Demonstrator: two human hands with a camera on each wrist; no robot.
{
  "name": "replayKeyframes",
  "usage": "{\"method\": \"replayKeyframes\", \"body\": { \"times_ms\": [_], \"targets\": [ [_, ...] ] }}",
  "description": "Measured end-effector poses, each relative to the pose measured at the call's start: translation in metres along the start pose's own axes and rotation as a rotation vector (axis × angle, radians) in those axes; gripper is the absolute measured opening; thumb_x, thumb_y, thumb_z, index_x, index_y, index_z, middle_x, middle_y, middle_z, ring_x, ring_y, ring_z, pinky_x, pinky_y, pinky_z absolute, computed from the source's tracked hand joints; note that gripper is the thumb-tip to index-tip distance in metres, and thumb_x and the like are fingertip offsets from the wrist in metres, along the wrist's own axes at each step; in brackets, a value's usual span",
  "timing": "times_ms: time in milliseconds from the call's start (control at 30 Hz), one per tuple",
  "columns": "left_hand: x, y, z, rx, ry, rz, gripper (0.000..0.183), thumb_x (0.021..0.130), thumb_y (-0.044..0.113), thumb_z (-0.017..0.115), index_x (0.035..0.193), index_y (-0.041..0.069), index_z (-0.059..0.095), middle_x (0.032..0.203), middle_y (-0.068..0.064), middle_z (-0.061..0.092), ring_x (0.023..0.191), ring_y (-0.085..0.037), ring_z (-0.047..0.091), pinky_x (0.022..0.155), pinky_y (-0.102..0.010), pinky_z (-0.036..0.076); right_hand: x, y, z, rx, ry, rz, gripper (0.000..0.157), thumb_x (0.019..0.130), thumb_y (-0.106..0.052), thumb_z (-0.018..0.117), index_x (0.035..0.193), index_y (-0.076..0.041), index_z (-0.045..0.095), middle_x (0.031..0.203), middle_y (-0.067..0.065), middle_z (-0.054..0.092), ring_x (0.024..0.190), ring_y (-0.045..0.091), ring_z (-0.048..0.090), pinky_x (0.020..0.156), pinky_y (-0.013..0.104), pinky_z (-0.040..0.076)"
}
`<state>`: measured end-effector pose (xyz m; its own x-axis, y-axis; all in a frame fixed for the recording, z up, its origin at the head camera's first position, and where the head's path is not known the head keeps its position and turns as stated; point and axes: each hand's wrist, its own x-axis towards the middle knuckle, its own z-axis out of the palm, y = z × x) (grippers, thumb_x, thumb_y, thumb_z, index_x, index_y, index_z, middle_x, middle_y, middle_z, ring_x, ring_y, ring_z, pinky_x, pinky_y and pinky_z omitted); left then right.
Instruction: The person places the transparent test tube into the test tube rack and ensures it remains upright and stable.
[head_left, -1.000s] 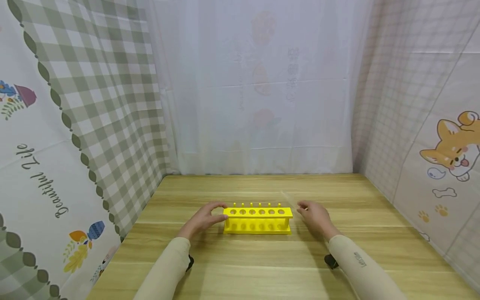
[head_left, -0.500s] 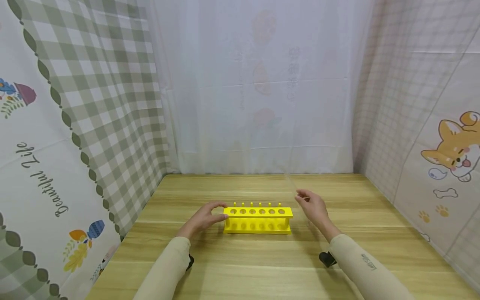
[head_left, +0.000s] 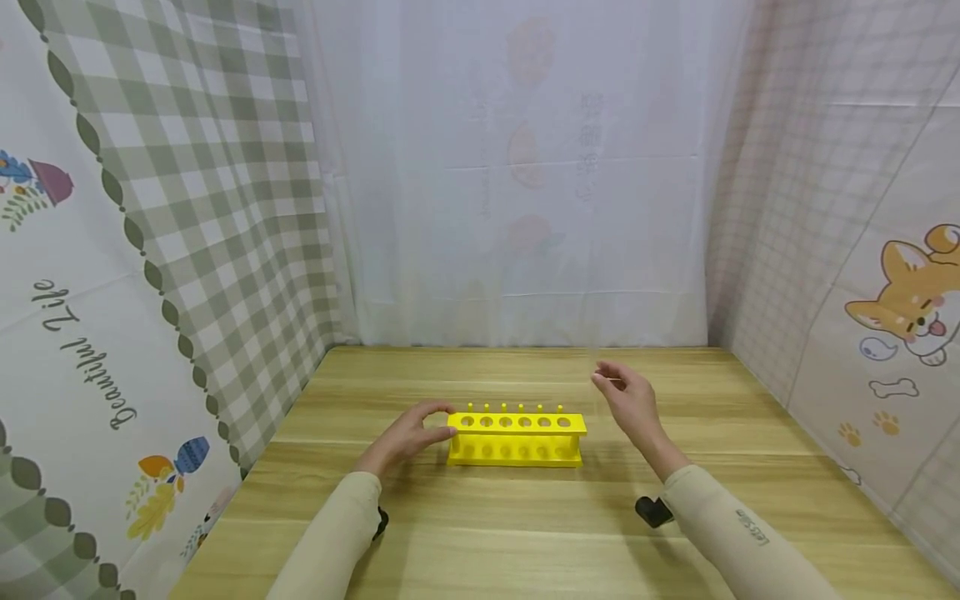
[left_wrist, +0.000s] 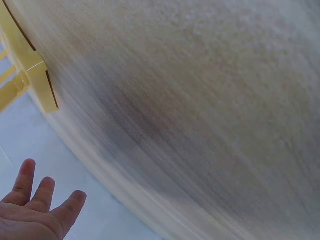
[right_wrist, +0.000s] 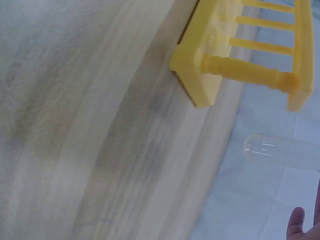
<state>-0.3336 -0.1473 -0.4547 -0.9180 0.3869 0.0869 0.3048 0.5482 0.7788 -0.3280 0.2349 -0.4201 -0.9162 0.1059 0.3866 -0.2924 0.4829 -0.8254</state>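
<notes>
A yellow test tube rack (head_left: 517, 431) with a row of round holes and short pegs stands upright on the table. My left hand (head_left: 408, 433) grips its left end between thumb and forefinger; the other left fingers (left_wrist: 44, 192) stretch outward. To the right of the rack and above the table, my right hand (head_left: 630, 404) pinches a clear test tube. In the right wrist view the tube's rounded bottom (right_wrist: 265, 149) hangs beside the rack, apart from it. The tube is almost invisible in the head view, and its grasped part is out of the right wrist view.
The wood-grain table (head_left: 480, 533) ends at a white curtain (head_left: 517, 250) behind. Checked cloth (head_left: 277, 208) hangs on the left, and a cloth with a cartoon dog (head_left: 911, 292) on the right. A black wrist device (head_left: 654, 512) sits under the right forearm.
My right hand has risen and moved away from me, and the test tube has swung from slanted to nearly upright. The left hand and rack have stayed in place.
</notes>
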Motion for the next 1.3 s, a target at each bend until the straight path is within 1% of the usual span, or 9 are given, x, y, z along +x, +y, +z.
{"method": "replayKeyframes", "body": {
  "times_ms": [133, 267, 367, 500, 600, 767, 933, 1167, 1300],
  "targets": [
    [0.001, 0.000, 0.000, 0.001, -0.004, 0.001, 0.040, 0.094, 0.035, 0.069, 0.129, 0.016, 0.062, 0.147, -0.015, 0.047, 0.138, -0.037, 0.037, 0.110, -0.061, 0.029, 0.001, -0.009, -0.001, 0.040, 0.007, -0.019, 0.043, 0.101, -0.027, 0.061, 0.131, 0.002, 0.059, 0.123, 0.019, 0.064, 0.104, 0.026, 0.062, 0.080, 0.011, 0.046],
    [0.000, 0.000, 0.000, 0.002, -0.004, 0.001, 0.039, 0.094, 0.035, 0.069, 0.128, 0.017, 0.062, 0.146, -0.014, 0.048, 0.138, -0.037, 0.038, 0.109, -0.061, 0.030, 0.001, -0.020, -0.002, 0.078, 0.011, -0.028, 0.043, 0.100, -0.026, 0.062, 0.131, 0.003, 0.059, 0.123, 0.019, 0.064, 0.099, 0.011, 0.061, 0.080, 0.009, 0.045],
    [0.000, 0.000, 0.000, -0.004, -0.006, 0.007, 0.038, 0.095, 0.034, 0.069, 0.127, 0.017, 0.063, 0.145, -0.014, 0.048, 0.137, -0.038, 0.038, 0.108, -0.061, 0.031, -0.002, -0.038, -0.004, 0.116, 0.015, -0.053, 0.039, 0.100, -0.018, 0.063, 0.129, 0.007, 0.059, 0.119, 0.022, 0.064, 0.094, 0.001, 0.059, 0.079, 0.008, 0.046],
    [0.000, 0.001, 0.000, -0.015, -0.005, 0.006, 0.036, 0.095, 0.034, 0.069, 0.126, 0.018, 0.063, 0.145, -0.013, 0.049, 0.138, -0.037, 0.038, 0.109, -0.061, 0.031, -0.008, -0.065, -0.007, 0.156, 0.027, -0.088, 0.033, 0.099, -0.008, 0.062, 0.124, 0.012, 0.058, 0.115, 0.027, 0.063, 0.090, -0.001, 0.059, 0.079, 0.009, 0.047],
    [0.000, 0.001, 0.000, -0.015, 0.000, 0.003, 0.035, 0.094, 0.034, 0.069, 0.125, 0.018, 0.063, 0.145, -0.012, 0.049, 0.138, -0.036, 0.038, 0.109, -0.060, 0.031, -0.011, -0.074, -0.009, 0.184, 0.025, -0.099, 0.032, 0.098, -0.007, 0.062, 0.123, 0.014, 0.058, 0.113, 0.026, 0.063, 0.088, -0.002, 0.060, 0.079, 0.010, 0.047],
    [0.001, 0.001, 0.001, -0.009, 0.008, -0.004, 0.035, 0.094, 0.034, 0.069, 0.125, 0.018, 0.064, 0.144, -0.011, 0.050, 0.137, -0.036, 0.039, 0.109, -0.060, 0.031, -0.013, -0.080, -0.007, 0.217, 0.011, -0.100, 0.033, 0.098, -0.006, 0.062, 0.123, 0.014, 0.057, 0.115, 0.028, 0.062, 0.088, -0.003, 0.060, 0.080, 0.010, 0.048],
    [0.000, -0.001, 0.000, -0.005, -0.001, -0.012, 0.037, 0.094, 0.036, 0.069, 0.126, 0.018, 0.063, 0.145, -0.012, 0.049, 0.138, -0.037, 0.038, 0.109, -0.060, 0.031, -0.014, -0.083, -0.004, 0.247, -0.010, -0.103, 0.031, 0.098, -0.005, 0.063, 0.122, 0.014, 0.057, 0.113, 0.028, 0.061, 0.088, 0.001, 0.061, 0.080, 0.012, 0.049],
    [0.000, -0.002, 0.000, -0.004, -0.007, 0.002, 0.038, 0.094, 0.036, 0.069, 0.127, 0.018, 0.063, 0.146, -0.012, 0.049, 0.138, -0.038, 0.038, 0.109, -0.061, 0.030, -0.018, -0.086, 0.001, 0.237, -0.045, -0.108, 0.030, 0.098, -0.004, 0.063, 0.121, 0.014, 0.057, 0.112, 0.027, 0.061, 0.090, 0.012, 0.063, 0.080, 0.013, 0.049],
    [0.000, -0.002, 0.000, 0.001, -0.009, 0.000, 0.039, 0.094, 0.037, 0.069, 0.128, 0.018, 0.063, 0.146, -0.011, 0.049, 0.138, -0.037, 0.038, 0.109, -0.060, 0.030, -0.018, -0.079, 0.006, 0.226, -0.052, -0.118, 0.028, 0.097, -0.003, 0.062, 0.120, 0.013, 0.058, 0.112, 0.027, 0.061, 0.089, 0.005, 0.062, 0.080, 0.013, 0.049]
  ]
}}
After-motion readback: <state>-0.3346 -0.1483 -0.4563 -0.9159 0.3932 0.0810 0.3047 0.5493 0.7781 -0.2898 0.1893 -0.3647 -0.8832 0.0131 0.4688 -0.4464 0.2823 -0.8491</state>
